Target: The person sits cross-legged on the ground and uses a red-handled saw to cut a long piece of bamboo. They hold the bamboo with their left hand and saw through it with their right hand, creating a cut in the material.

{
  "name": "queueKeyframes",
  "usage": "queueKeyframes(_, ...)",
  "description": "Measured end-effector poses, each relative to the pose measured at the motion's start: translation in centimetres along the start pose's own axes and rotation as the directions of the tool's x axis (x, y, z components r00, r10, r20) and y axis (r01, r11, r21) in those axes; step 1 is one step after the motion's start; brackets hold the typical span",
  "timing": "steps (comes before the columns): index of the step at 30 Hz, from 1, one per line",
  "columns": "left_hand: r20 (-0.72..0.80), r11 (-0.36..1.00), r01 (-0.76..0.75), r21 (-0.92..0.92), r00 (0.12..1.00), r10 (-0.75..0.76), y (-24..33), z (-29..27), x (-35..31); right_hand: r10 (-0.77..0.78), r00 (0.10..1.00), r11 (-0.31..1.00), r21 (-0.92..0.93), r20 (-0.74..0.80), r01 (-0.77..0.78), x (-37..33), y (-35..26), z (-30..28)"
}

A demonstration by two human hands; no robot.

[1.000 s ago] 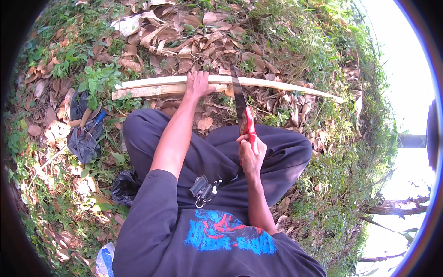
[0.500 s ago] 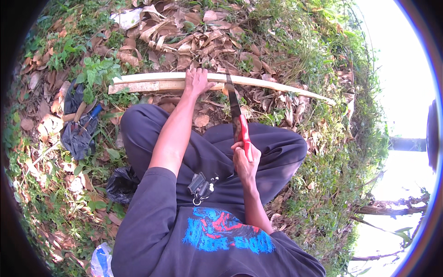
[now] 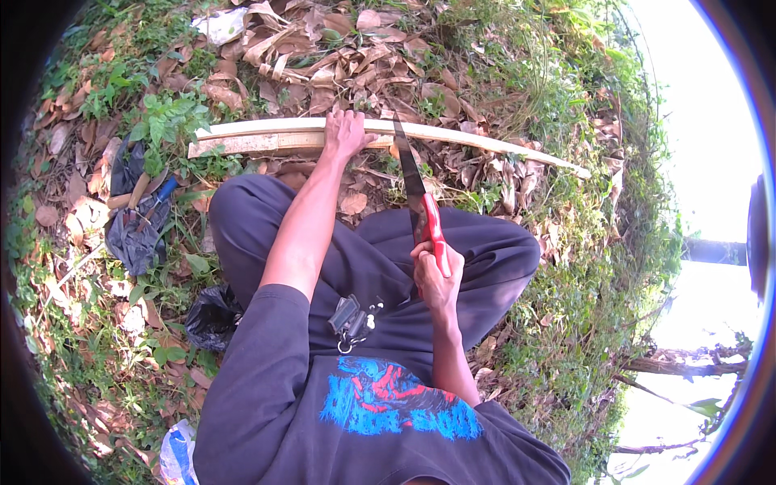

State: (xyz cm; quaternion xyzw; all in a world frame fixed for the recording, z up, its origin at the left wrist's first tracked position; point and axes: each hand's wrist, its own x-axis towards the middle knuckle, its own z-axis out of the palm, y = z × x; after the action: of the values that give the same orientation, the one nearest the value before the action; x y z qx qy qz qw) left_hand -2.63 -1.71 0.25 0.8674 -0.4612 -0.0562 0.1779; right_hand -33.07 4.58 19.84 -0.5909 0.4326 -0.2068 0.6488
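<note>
A long pale wooden strip [image 3: 473,140] lies crosswise beyond my knees. Along its left part, on the near side, rests a shorter piece of wood [image 3: 242,144]. My left hand [image 3: 347,133] is closed over both pieces near their middle, its fingers hooked over the far edge. In my right hand [image 3: 439,271] is the red handle of a hand saw [image 3: 411,171], gripped with the fingers wrapped round it. The dark blade points away from me, and its tip end crosses the long strip just right of my left hand and the shorter piece's end.
On the left, a black plastic bag [image 3: 137,242] bears tools with wooden and blue handles [image 3: 166,190]. Another black bag [image 3: 212,317] sits beside my left thigh. Dry leaves [image 3: 339,61] and green plants cover the ground. A white and blue bag [image 3: 178,453] lies at the lower left.
My right hand has moved slightly away and to the right with the saw, whose blade now reaches a little farther over the strip. My left hand keeps its hold.
</note>
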Motion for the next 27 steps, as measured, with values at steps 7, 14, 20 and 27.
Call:
queueKeyframes(7, -0.053, 1.0, -0.012, -0.018, 0.999, 0.011, -0.1, 0.4, -0.2, 0.005, 1.0, 1.0, -0.02, -0.009, -0.005, 0.3, -0.8, 0.3)
queueKeyframes(14, -0.028, 0.995, 0.074, -0.072, 0.997, -0.076, 0.2, 0.2, 0.4, -0.008, 1.0, 1.0, 0.021, -0.029, 0.009, 0.5, -0.2, -0.1)
queueKeyframes(20, -0.04, 0.995, 0.059, -0.079, 0.997, -0.062, -0.2, 0.3, 0.6, -0.043, 0.998, 0.997, -0.07, -0.038, 0.041, 0.0, 0.9, 1.0)
queueKeyframes(27, 0.006, 0.989, 0.103, -0.109, 0.995, -0.103, -0.3, 0.3, 0.4, -0.072, 0.997, 0.991, -0.114, -0.036, 0.067, 0.2, 0.6, 1.7)
